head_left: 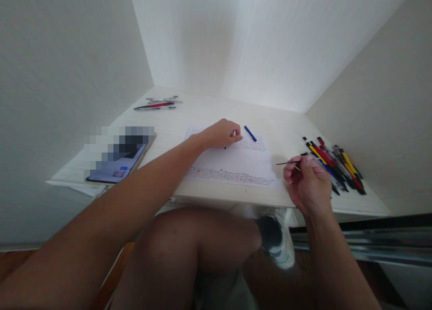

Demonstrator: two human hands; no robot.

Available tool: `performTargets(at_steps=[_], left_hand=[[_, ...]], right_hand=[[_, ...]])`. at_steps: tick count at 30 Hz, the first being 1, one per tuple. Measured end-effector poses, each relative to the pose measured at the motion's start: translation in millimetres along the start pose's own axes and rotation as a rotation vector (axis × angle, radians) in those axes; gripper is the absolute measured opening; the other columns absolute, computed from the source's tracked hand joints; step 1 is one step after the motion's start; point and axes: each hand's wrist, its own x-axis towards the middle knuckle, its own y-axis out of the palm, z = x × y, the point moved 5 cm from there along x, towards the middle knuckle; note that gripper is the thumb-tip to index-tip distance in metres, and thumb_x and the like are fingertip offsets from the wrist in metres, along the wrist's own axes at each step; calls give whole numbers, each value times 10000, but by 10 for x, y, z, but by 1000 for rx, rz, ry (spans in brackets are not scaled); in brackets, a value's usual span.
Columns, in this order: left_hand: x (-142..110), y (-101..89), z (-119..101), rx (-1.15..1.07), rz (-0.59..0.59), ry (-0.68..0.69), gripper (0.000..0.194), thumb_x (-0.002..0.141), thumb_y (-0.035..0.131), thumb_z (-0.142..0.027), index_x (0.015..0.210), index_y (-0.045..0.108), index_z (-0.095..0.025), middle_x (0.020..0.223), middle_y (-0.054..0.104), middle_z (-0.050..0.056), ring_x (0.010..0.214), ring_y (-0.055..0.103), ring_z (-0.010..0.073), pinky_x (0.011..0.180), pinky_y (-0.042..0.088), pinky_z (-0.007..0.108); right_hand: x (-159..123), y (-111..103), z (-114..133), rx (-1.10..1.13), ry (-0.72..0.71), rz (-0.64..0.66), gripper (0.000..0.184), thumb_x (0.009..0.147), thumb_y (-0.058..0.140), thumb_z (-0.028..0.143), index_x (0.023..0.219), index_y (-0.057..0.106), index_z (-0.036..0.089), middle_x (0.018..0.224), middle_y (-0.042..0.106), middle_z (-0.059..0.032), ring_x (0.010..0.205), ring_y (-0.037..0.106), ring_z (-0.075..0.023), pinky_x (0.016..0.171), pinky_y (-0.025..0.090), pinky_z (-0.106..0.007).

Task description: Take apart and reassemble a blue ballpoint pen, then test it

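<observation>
My left hand (224, 133) rests over the upper part of a written sheet of paper (232, 163), its fingers curled. A small dark tip shows just below it; what the hand holds, if anything, is hidden. To the right of these fingers lies a blue pen cap (250, 133). Near the desk's front right, my right hand (308, 181) pinches a thin dark pen refill (286, 163) between thumb and fingers, with its end pointing left toward the paper. Rows of small handwriting cover the sheet's top and bottom bands.
Beside my right hand lies a pile of red, yellow, black and blue pens (337, 163). Several pens (158, 104) lie at the back left. A phone (118, 168) sits on the left, partly pixelated. Walls enclose the white desk (216, 105) on three sides.
</observation>
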Motion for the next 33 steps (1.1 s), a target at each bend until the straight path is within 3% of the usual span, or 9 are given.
performTargets(at_steps=[6,10,14,17,22,26,33], left_hand=[[-2,19,-11,-12,-1,20,267,925,550,-348,910,720,-143,849,704,79,779,605,171,776,423,311],[10,21,-9,-15,-13,28,269,934,557,-349,936,725,-138,883,711,90,799,614,178,793,424,315],[26,28,-3,-1,1,29,273,941,555,-342,958,722,-126,902,712,97,824,619,190,794,423,320],[18,24,-23,-9,6,45,278,950,545,-333,978,721,-120,915,710,106,832,615,195,797,424,326],[4,8,-56,-26,-1,55,276,954,543,-333,969,725,-126,911,706,110,825,606,195,806,421,333],[16,19,-41,-37,6,44,264,947,550,-332,962,719,-130,923,708,107,818,599,192,789,416,333],[23,54,-9,-45,12,60,265,943,557,-343,947,717,-132,927,706,110,828,598,191,801,413,331]], right_hand=[[-2,204,-48,-88,35,179,356,873,851,466,868,593,220,813,601,-25,696,595,-185,635,525,-284],[-69,586,-19,-162,44,364,349,990,703,498,946,513,208,1020,664,-100,793,664,-222,665,564,-323],[-99,872,-49,-106,102,445,399,1025,612,568,994,389,238,914,684,-79,740,692,-238,652,601,-353],[-54,897,-117,-76,141,406,430,969,695,554,1040,403,246,909,682,-58,755,696,-237,693,621,-366],[-3,888,-168,-188,157,421,355,881,813,483,962,639,184,970,686,-93,868,691,-254,838,599,-398],[-23,921,-108,-404,36,450,247,894,783,414,892,752,169,903,698,-91,786,661,-242,683,553,-339],[-104,900,-157,-544,-46,486,151,962,712,345,928,700,198,795,657,-34,682,583,-216,602,448,-319]])
